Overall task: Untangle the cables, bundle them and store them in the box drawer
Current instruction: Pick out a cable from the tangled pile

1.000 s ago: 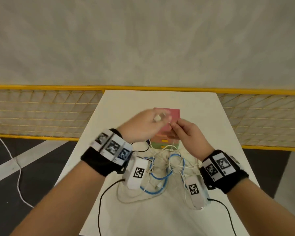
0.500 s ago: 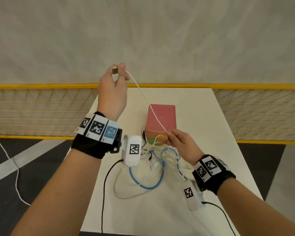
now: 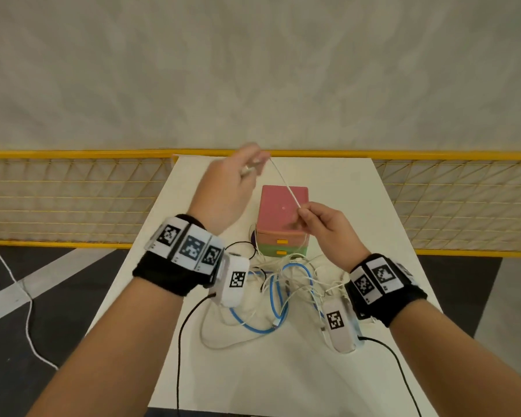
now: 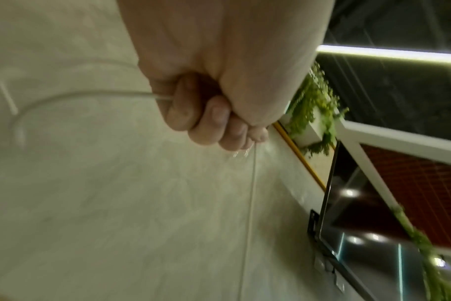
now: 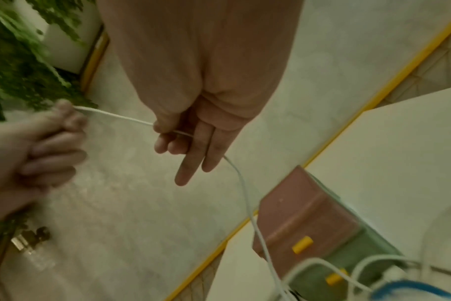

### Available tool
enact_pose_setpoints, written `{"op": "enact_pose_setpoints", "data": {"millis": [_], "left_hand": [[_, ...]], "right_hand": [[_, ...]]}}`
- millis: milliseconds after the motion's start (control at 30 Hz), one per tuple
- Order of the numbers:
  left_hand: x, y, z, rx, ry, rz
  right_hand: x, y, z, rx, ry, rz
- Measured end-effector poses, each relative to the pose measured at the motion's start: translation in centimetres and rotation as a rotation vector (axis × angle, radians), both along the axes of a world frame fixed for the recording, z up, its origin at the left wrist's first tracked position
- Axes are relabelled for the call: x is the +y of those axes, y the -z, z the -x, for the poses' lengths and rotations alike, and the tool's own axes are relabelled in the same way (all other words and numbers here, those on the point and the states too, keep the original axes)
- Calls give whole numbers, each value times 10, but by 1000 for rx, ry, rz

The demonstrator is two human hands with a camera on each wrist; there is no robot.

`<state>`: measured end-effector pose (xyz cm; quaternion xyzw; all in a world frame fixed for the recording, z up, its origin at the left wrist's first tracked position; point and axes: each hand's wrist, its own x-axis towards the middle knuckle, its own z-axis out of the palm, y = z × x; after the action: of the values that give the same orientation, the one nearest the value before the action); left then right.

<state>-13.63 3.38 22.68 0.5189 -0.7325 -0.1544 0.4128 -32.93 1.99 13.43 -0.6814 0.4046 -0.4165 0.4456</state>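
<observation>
A thin white cable [image 3: 286, 184] runs taut between my two hands above the small drawer box [image 3: 283, 206], which has a pink top and a green lower drawer with yellow handles. My left hand [image 3: 250, 167] is raised over the far part of the table and grips the cable's plug end in a fist [image 4: 193, 110]. My right hand [image 3: 306, 212] pinches the same cable [image 5: 116, 117] lower down, just above the box, with two fingers straight. A tangle of white, blue and black cables [image 3: 280, 290] lies on the table in front of the box.
The white table [image 3: 358, 206] is narrow, with its edges close on both sides and dark floor beyond. A yellow mesh fence [image 3: 73, 200] runs behind it. Black leads [image 3: 181, 341] hang from the wrist cameras. A white cord [image 3: 18, 296] lies on the floor at left.
My left hand, which had lifted the plug end high to the left, has come down and right towards the box. My right hand has risen along the cable to above the box.
</observation>
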Motion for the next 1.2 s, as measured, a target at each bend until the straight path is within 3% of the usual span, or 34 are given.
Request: {"op": "enact_pose_setpoints", "data": {"millis": [167,233,333,400,500,633,767,900,1000,1133,1200], "left_hand": [[-3,-1,-4,211,-129,31],[5,7,-1,99,-49,-52],[13,19,10,-236,104,-207],[15,22,14,-297,122,-198],[12,13,10,-173,48,-53],[8,-11,-3,194,-103,144],[7,-14,-13,224,-135,100],[13,-3,-12,146,-139,49],[27,-1,-1,68,-9,53],[37,8,22,-417,90,-93],[36,9,26,-520,32,-122]], "right_hand": [[5,11,-1,12,-8,-59],[8,3,-2,24,-11,-22],[10,-16,-5,20,-10,59],[11,-27,-6,-5,-21,111],[7,-22,-5,9,-30,86],[12,14,3,119,-9,-84],[19,29,10,193,10,-80],[20,15,9,114,-3,-18],[21,0,6,84,-8,21],[25,-21,-1,65,-9,104],[27,-26,-2,75,-27,122]]}}
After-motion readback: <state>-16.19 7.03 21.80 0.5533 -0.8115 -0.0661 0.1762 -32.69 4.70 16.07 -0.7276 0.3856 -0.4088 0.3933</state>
